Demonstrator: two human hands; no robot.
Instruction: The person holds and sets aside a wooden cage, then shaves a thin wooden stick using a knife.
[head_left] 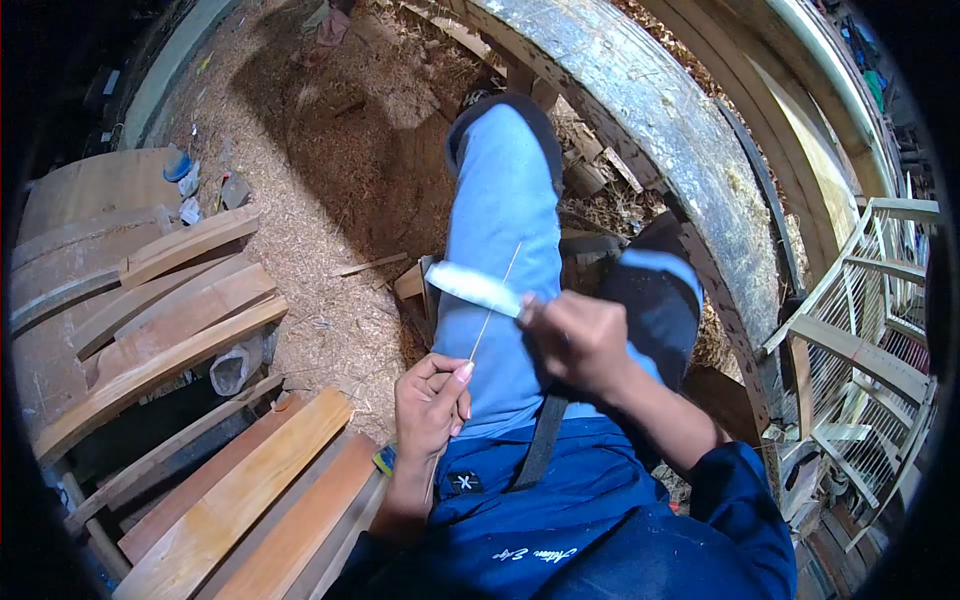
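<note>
My left hand (430, 402) pinches the lower end of a thin stick (497, 305), which slants up and to the right over my thigh. My right hand (575, 340) is closed round the handle of a knife (474, 287). The knife's pale, motion-blurred blade points left and crosses the stick near its middle. Whether the blade touches the stick I cannot tell. Beneath both lies my leg in light blue trousers (503, 200).
Planks (240, 480) and boards lie at the left. Wood shavings cover the ground (320, 290). A long worn board (650, 90) curves along the upper right. At the far right stands a slatted wooden frame (860, 350).
</note>
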